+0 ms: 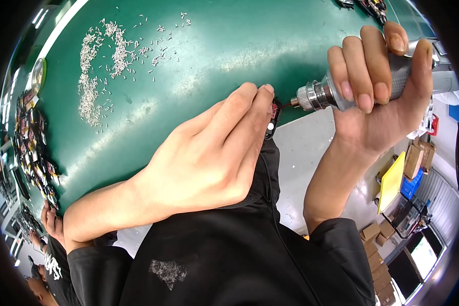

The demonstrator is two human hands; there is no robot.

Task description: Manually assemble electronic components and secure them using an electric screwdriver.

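left hand (pixel 209 153): fingertips pinch a small black part (pixel 272 122) at the near edge of the green table (pixel 214 46); the hand hides most of it
right hand (pixel 380 86): fist clenched around a silver power screwdriver (pixel 336 94), bit tip touching the part
screws (pixel 104 66): loose pile scattered far-left on the mat, well apart from both hands
left rim: dark small components (pixel 33 148) heaped along the table edge
lower right: cardboard boxes (pixel 377 245) on the floor

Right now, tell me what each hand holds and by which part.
The right hand grips a powered screwdriver around its grey barrel. The left hand pinches a small black part by its end at the fingertips.
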